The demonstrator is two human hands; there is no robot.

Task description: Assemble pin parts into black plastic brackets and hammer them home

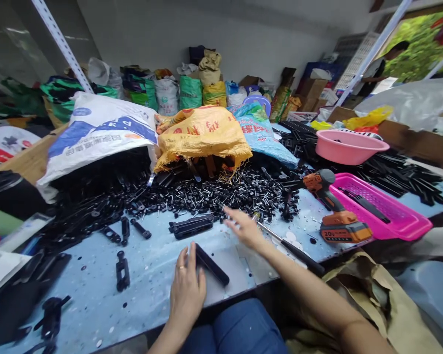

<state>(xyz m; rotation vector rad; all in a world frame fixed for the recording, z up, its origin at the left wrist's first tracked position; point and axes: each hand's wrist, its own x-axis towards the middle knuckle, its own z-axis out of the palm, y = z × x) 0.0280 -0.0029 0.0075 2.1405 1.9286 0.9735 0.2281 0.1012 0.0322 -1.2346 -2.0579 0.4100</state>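
My left hand (186,285) rests near the table's front edge, its fingers closed round the near end of a long black plastic bar (212,265) that lies on the blue tabletop (147,268). My right hand (243,227) reaches forward with fingers stretched out and slightly blurred, holding nothing. It hovers just short of a big heap of small black parts and screws (239,189). A black plastic piece (191,226) lies to the left of that hand. A long screwdriver (291,248) lies under my right forearm.
An orange cordless drill (334,209) sits right of the hand beside a magenta basket (382,206) and a pink basin (349,146). White (96,130), yellow (203,132) and blue (260,132) sacks lie behind the heap. Black parts litter the left side (121,270). A person stands far right (384,66).
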